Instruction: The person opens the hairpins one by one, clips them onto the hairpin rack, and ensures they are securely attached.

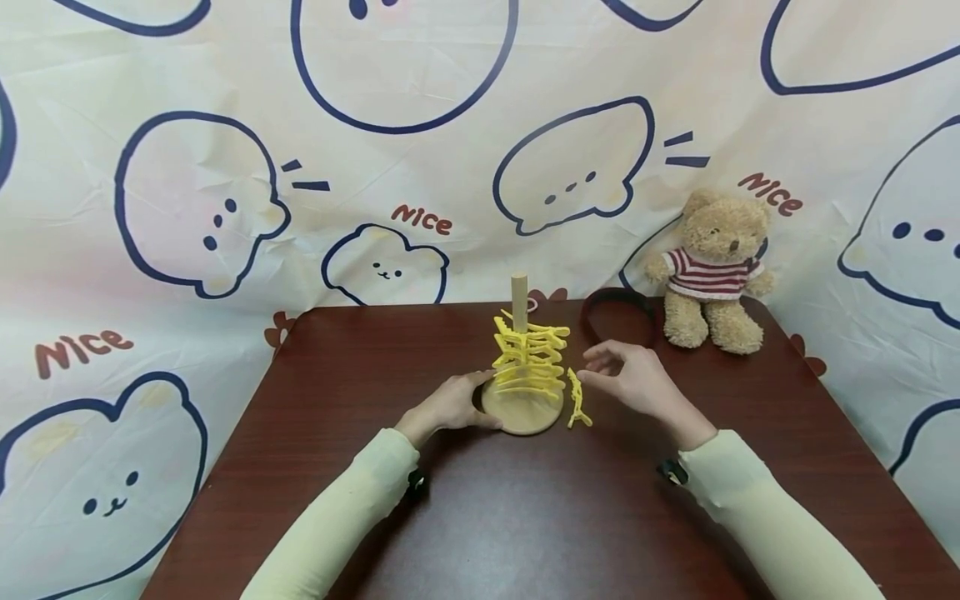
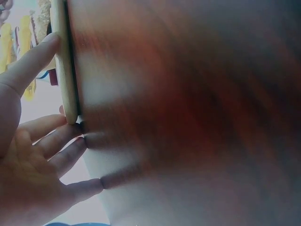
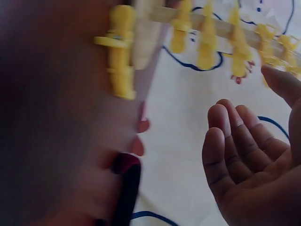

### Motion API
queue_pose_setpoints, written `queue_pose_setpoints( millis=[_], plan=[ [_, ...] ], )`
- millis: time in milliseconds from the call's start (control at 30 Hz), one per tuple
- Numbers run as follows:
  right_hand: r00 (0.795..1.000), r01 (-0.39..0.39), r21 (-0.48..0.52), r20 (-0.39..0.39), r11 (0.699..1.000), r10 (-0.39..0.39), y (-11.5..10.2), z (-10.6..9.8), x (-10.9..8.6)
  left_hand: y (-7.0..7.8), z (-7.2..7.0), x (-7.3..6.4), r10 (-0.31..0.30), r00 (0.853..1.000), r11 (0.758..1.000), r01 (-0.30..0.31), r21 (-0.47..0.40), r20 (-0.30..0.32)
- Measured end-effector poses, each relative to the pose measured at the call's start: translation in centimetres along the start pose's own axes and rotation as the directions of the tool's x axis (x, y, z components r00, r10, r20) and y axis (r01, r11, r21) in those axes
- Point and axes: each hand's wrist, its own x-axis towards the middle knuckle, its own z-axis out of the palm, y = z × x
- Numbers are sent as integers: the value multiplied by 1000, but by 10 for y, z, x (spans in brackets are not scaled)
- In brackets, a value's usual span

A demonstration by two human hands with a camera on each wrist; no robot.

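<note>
A wooden stand with a round base (image 1: 521, 417) and an upright post (image 1: 520, 302) stands mid-table. Several yellow plastic pieces with forked ends (image 1: 531, 358) are stacked around the post. My left hand (image 1: 452, 402) holds the base by its left edge; in the left wrist view the thumb (image 2: 40, 56) lies on the base and fingertips meet its rim. One loose yellow piece (image 1: 577, 400) lies on the table just right of the base. Beside that piece hovers my right hand (image 1: 633, 379), fingers loosely bent and apart from the thumb, with nothing between them.
Behind the right hand lies a dark looped band (image 1: 618, 293). A teddy bear (image 1: 712, 275) in a striped shirt sits at the back right corner. The brown table (image 1: 495, 517) ends at a cartoon-printed cloth backdrop (image 1: 465, 167).
</note>
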Motion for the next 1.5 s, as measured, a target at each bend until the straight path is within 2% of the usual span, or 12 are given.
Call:
queue_pose_setpoints(
  millis=[300,600,800,900,1100,1300,1500],
  plan=[
    [990,-93,-80,97,993,100,20,23,-9,2,-2,-1,-15,1000,1000,15,8,4],
    [976,-156,-155,126,975,176,25,41,-13,2,-1,-1,-4,1000,1000,4,1,2],
    [967,-181,-263,127,948,220,21,47,-11,1,0,-1,-6,1000,1000,6,6,1],
    [962,-190,-306,133,933,240,21,47,-10,1,0,-1,-5,1000,1000,5,7,-1],
    [959,-189,-308,145,932,242,27,36,-9,1,0,-1,-1,1000,1000,1,15,-4],
    [957,-214,-321,120,922,264,38,22,-10,-1,0,0,5,1000,1000,-5,5,-3],
    [950,-226,-339,131,913,284,38,23,-11,-1,1,0,5,1000,1000,-5,-8,-5]
  ],
)
